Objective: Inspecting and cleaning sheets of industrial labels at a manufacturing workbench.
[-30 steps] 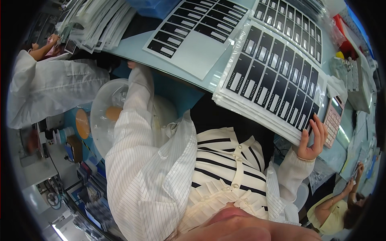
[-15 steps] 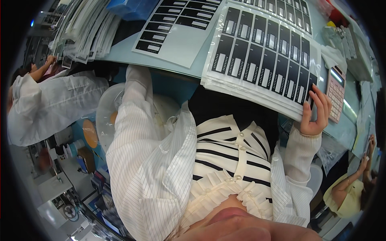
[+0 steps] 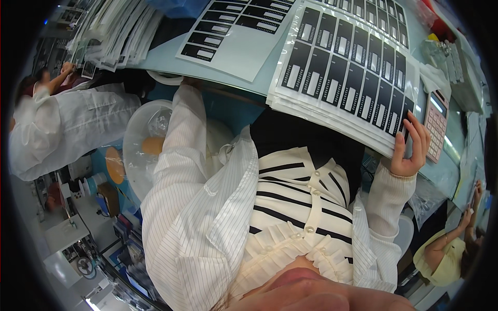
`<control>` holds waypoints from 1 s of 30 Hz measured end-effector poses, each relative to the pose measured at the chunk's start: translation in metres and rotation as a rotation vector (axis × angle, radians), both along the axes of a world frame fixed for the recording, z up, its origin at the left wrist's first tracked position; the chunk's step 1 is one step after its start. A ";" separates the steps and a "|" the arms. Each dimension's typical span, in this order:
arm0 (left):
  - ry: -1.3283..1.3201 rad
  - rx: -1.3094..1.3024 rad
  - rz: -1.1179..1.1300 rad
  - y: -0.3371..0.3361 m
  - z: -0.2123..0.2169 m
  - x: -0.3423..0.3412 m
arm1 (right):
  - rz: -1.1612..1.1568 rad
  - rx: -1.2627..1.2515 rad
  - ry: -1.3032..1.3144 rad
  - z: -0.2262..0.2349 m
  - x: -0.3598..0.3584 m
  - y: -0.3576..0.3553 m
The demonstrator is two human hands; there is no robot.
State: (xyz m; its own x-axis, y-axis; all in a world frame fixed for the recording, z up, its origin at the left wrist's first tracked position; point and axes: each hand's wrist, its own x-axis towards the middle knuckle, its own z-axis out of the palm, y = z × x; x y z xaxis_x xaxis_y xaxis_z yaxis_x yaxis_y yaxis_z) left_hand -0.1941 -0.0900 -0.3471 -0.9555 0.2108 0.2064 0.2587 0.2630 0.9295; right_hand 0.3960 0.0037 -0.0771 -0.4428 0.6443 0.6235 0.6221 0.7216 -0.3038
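Observation:
My right hand (image 3: pixel 411 155) rests at the near right corner of a stack of label sheets (image 3: pixel 358 122), thumb and fingers apart on top. Each sheet carries rows of black rectangles with white boxes, under a clear, shiny layer. My left arm reaches down to the table's near edge. Little of my left hand (image 3: pixel 192 82) shows there; its fingers are hidden under the edge. Close beside it is a curved white rim (image 3: pixel 165 79), the rest of it out of sight. Another label sheet (image 3: pixel 238 57), partly blank, lies on the table left of the stack.
A pink calculator (image 3: pixel 437 124) lies right of the stack. Bundled papers (image 3: pixel 116 39) and a blue plastic package (image 3: pixel 181 6) stand at the far left. A translucent bin (image 3: pixel 136 147) is beside my left arm. Co-workers sit on both sides, one in a white coat (image 3: pixel 67 129).
My left arm has drawn slightly back, and the white rim has come into sight beside that hand. My right hand stays on the stack's corner. The whole view has shifted a little.

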 end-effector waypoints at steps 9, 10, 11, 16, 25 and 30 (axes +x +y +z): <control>-0.104 0.192 0.113 -0.063 0.001 -0.026 | 0.046 -0.034 -0.055 0.007 0.011 -0.005; -0.020 0.240 0.164 -0.075 0.011 -0.027 | 0.076 -0.057 -0.055 0.010 0.012 -0.006; 0.088 0.276 0.207 -0.084 0.020 -0.021 | 0.079 -0.076 -0.074 0.013 0.012 -0.006; 0.590 0.391 -0.203 -0.053 0.218 0.126 | 0.083 -0.116 -0.141 0.025 0.001 -0.004; 0.374 -0.383 -0.999 0.049 0.291 0.207 | 0.091 -0.188 -0.113 0.026 0.011 0.001; 0.348 -0.424 -1.153 0.067 0.292 0.216 | 0.089 -0.341 0.090 0.041 0.042 -0.004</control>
State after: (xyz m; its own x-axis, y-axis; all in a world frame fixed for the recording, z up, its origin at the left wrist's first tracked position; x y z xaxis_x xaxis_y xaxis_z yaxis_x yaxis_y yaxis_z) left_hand 0.0223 -0.0234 -0.0549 -0.0849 0.9890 0.1215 0.7459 -0.0178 0.6658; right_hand 0.4379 -0.0006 -0.0361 -0.4594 0.7834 0.4187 0.5213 0.6194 -0.5870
